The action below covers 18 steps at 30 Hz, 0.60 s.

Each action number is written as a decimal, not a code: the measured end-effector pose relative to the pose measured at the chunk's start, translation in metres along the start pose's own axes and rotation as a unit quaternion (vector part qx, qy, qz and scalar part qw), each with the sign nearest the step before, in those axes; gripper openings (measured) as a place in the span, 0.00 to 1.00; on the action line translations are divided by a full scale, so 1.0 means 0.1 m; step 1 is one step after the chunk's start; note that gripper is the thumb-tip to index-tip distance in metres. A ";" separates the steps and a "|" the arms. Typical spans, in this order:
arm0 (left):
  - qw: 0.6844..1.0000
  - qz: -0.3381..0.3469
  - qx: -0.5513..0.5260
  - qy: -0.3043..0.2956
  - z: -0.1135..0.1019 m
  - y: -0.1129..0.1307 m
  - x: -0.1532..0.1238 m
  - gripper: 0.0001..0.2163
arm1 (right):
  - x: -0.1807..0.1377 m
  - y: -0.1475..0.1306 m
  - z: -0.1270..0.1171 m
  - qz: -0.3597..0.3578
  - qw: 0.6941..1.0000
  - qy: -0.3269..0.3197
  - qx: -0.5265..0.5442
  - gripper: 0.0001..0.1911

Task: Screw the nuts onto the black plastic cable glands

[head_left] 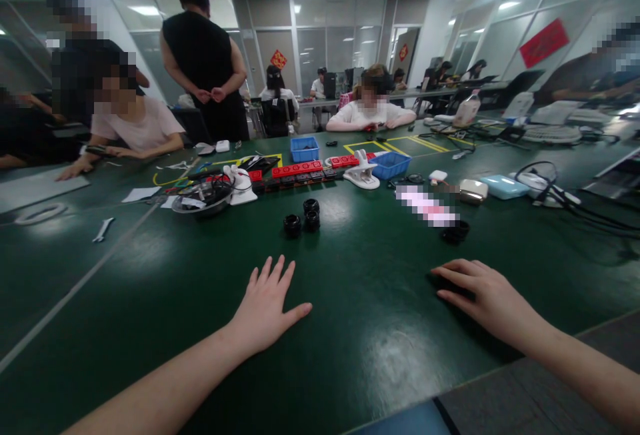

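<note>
My left hand [270,305] lies palm down on the green tabletop [360,341], its fingers spread and holding nothing. Just beyond its fingertips stands a small group of glossy black ribbed cylinders: one on the left [293,225], one on the right [312,221] and one behind [311,205]. Over the right side of the table is my right hand [483,295], fingers loosely bent, thumb apart from them, nothing between. Beyond that hand sits a dark black object [455,232] whose kind I cannot make out.
Red-and-black strips [297,169], blue bins [305,149] [390,165], a white clamp [363,171] and a bowl of parts [203,200] line the table's middle. A wrench [103,229] lies left. Cables [575,205] sprawl at right. Several people are around the table.
</note>
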State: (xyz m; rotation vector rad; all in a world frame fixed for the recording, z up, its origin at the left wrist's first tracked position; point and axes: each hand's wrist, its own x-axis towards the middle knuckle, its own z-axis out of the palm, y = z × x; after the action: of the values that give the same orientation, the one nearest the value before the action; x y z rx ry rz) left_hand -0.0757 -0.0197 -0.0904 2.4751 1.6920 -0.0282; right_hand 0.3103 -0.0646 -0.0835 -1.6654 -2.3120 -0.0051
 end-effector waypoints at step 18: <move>1.000 0.002 -0.004 0.003 -0.04 0.04 -0.02 0.40 | -0.10 0.82 -0.08 0.168 0.982 0.047 -0.073 0.19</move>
State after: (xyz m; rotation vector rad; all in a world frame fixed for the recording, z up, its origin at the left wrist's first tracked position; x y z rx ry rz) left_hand -0.0734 -0.0227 -0.0855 2.4757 1.6863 -0.0150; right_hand 0.3915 -0.0485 -0.0914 -2.0629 -1.9775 -0.1816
